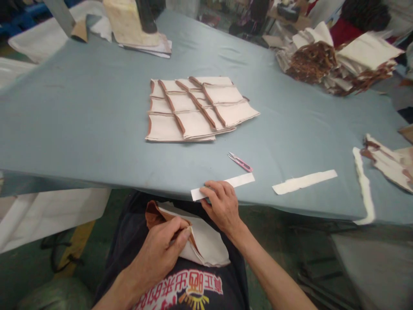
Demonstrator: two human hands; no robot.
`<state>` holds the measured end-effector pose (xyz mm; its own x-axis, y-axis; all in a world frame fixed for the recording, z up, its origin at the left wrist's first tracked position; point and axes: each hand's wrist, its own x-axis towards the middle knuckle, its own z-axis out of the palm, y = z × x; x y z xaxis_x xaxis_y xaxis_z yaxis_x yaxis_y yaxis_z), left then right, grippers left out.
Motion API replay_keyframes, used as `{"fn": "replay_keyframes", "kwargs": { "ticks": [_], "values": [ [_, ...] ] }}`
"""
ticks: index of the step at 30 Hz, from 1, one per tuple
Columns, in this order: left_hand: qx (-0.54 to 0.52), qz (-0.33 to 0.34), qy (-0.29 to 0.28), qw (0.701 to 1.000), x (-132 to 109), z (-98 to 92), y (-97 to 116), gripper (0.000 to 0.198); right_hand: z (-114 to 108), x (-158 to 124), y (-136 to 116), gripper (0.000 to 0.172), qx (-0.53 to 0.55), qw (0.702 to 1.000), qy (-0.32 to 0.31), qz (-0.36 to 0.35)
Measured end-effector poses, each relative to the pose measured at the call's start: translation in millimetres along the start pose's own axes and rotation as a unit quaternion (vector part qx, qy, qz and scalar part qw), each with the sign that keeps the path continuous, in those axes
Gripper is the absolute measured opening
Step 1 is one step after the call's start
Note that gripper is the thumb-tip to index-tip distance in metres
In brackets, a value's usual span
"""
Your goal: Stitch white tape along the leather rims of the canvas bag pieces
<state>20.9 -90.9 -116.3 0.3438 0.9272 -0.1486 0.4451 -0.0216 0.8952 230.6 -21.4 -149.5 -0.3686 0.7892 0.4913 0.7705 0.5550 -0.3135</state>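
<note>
My left hand (163,249) is closed on a folded cream fabric piece with brown trim (206,243) that rests on my lap below the table edge. My right hand (221,202) lies on the near edge of the table, fingers curled over the left end of a white paper strip (237,181). Small pink thread snips (240,162) lie just beyond that strip. A fanned stack of cream pieces with brown edging (196,107) sits in the middle of the blue-grey table (97,120).
A second white strip (305,181) lies to the right near the edge. More cream and brown pieces sit at the right edge (387,161) and in piles at the back right (338,60). A cream block (129,21) stands at the back left.
</note>
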Motion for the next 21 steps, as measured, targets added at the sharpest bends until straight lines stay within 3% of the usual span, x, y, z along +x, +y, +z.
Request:
{"fn": "replay_keyframes", "kwargs": {
  "ticks": [6, 12, 14, 18, 21],
  "values": [
    [-0.016, -0.019, 0.037, 0.999, -8, 1.4, -1, 0.028, -3, 7, -5, 0.01, 0.096, 0.991, -0.019, 0.092],
    [-0.035, -0.013, 0.076, 0.996, -8, -4.9, 11, 0.03, -40, 23, -40, 0.036, 0.237, 0.944, -0.034, 0.229],
    [-0.028, -0.005, 0.097, 0.995, -8, -8.4, 18, 0.03, -55, 28, -48, 0.039, 0.319, 0.907, -0.04, 0.274],
    [-0.006, 0.008, 0.13, 0.991, -8, -14.0, 30, 0.03, -78, 34, -57, 0.04, 0.476, 0.794, -0.043, 0.377],
    [0.003, 0.013, 0.138, 0.99, -9, -16.8, 37, 0.03, -88, 33, -62, 0.042, 0.507, 0.76, -0.061, 0.402]
  ]
}}
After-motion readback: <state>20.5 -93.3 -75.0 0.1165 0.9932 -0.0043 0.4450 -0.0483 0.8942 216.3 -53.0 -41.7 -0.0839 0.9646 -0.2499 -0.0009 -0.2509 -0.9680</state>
